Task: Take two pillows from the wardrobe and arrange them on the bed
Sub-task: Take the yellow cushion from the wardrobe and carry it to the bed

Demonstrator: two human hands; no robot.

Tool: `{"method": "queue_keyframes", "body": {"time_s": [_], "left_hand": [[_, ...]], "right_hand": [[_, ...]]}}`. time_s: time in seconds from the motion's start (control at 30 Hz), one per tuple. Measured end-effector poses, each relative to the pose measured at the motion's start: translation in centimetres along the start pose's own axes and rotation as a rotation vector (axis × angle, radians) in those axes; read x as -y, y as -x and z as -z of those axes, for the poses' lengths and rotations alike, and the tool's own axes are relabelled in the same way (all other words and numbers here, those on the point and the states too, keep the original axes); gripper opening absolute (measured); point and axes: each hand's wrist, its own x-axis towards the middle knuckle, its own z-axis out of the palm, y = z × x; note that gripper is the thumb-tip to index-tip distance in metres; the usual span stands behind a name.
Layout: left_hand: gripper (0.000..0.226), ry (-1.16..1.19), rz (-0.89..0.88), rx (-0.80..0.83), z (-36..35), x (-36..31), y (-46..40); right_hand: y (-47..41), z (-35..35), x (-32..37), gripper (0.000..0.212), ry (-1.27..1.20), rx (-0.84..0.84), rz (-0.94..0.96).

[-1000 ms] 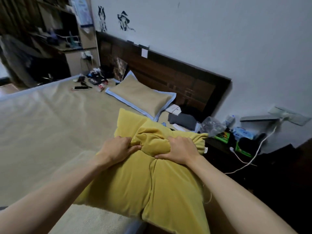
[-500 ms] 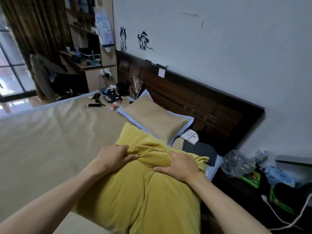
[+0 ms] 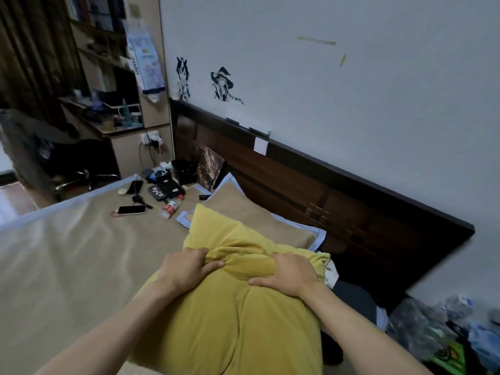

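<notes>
A yellow pillow fills the lower middle of the view, held over the bed's near right side. My left hand grips a bunched fold at its upper left. My right hand grips the same fold from the right. Beyond it a tan pillow with a light blue border lies flat against the dark wooden headboard. The yellow pillow's far corner overlaps the tan pillow's near edge. The bed has a beige sheet. The wardrobe is not in view.
A phone, a small bottle, dark cases and other small items lie at the bed's far corner. A cluttered bedside table stands low right. A desk, shelves and a chair are at the far left.
The view has swung left and forward along the bed. The yellow pillow, held in both hands, has moved toward the headboard and now overlaps the tan pillow's near edge.
</notes>
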Motion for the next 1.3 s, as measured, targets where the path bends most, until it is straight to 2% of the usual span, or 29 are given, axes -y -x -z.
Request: {"method": "queue_keyframes", "body": {"time_s": [0.17, 0.27, 0.4, 0.53, 0.7, 0.87, 0.97, 1.1, 1.23, 1.3], "left_hand": [[0.067, 0.020, 0.086, -0.020, -1.0, 1.7, -5.7], [0.062, -0.004, 0.162, -0.032, -1.9, 2.4, -10.2], [0.060, 0.021, 0.314, -0.076, -2.5, 4.4, -16.4], [0.062, 0.009, 0.374, -0.065, -1.5, 4.3, -24.2], [0.060, -0.089, 0.260, -0.155, 0.2, 1.8, -34.4], [0.056, -0.057, 0.175, -0.269, 0.8, 1.2, -38.1], [0.055, -0.033, 0.158, -0.357, 1.2, 2.6, -37.9], [0.055, 0.021, 0.161, -0.353, 1.8, 5.3, -38.0], [0.065, 0.027, -0.020, -0.316, 3.3, 7.9, -41.1], [0.068, 0.051, -0.160, -0.328, 3.8, 8.6, -43.7]], "right_hand": [[-7.5, 0.0, -1.9, 0.103, -0.008, 0.012, 0.071], [-13.6, -0.4, -3.6, 0.101, -0.015, 0.037, 0.150], [-24.4, -0.6, -5.7, 0.098, 0.044, 0.000, 0.322], [-32.4, 0.0, -9.8, 0.100, 0.042, -0.048, 0.381], [-38.8, 2.0, -16.6, 0.117, 0.005, -0.159, 0.339], [-40.6, 4.0, -19.0, 0.121, 0.028, -0.212, 0.318], [-41.8, 4.7, -17.9, 0.119, 0.034, -0.140, 0.318], [-43.7, 4.7, -15.8, 0.099, -0.073, 0.005, 0.238], [-43.0, 3.7, -14.9, 0.100, -0.213, 0.064, 0.031], [-42.0, 3.8, -14.7, 0.090, -0.242, 0.101, -0.081]]}}
